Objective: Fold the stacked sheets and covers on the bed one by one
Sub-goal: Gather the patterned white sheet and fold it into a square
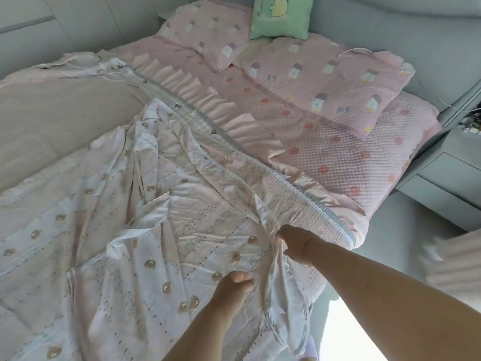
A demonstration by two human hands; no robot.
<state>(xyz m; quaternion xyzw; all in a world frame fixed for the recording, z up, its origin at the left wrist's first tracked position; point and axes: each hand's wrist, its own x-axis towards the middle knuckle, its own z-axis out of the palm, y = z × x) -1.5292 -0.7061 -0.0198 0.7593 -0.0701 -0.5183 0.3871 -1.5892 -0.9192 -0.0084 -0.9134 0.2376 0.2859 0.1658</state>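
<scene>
Item count, bed area:
- Pink pillows: two, one (pixel 208 35) at the head of the bed, one (pixel 335 84) just beside it.
- Green cushion (pixel 282 15): one.
- Hands: two, left hand (pixel 235 284) and right hand (pixel 295 243).
- Bear-print sheet (pixel 130 230): one.
- Ruffled cover (pixel 208 100): one.

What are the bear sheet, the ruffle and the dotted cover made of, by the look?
Bear sheet: thin woven cloth, probably cotton, matte; it creases sharply and bunches where both hands hold it.
Ruffle: smoother pink fabric with a slight sheen, maybe satin; crisp pleats.
Dotted cover: thicker waffle-textured or quilted cloth, matte; grid of small bumps.
</scene>
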